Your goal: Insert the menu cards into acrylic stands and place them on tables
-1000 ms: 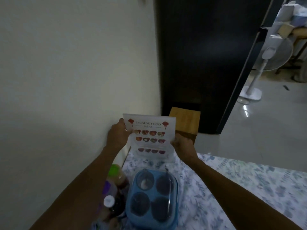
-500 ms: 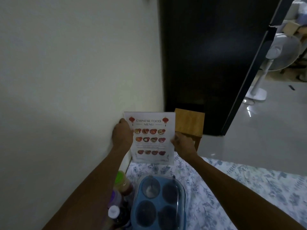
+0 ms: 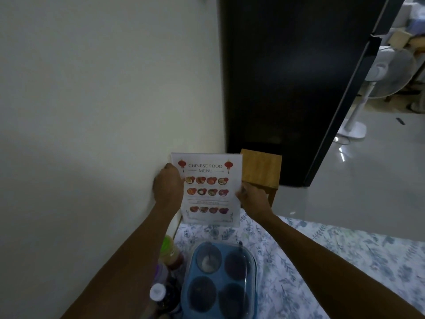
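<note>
My left hand (image 3: 169, 187) and right hand (image 3: 251, 199) each keep a closed grip on a side edge of the menu stand (image 3: 208, 189), light, rigid, likely slippery acrylic.

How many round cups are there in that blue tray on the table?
4, in two rows inside the blue tray: far left, far right, near left, near right. None looks hidden.

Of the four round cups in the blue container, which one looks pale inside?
The far-left cup, nearest the green-capped bottle; the other three look dark.
</note>
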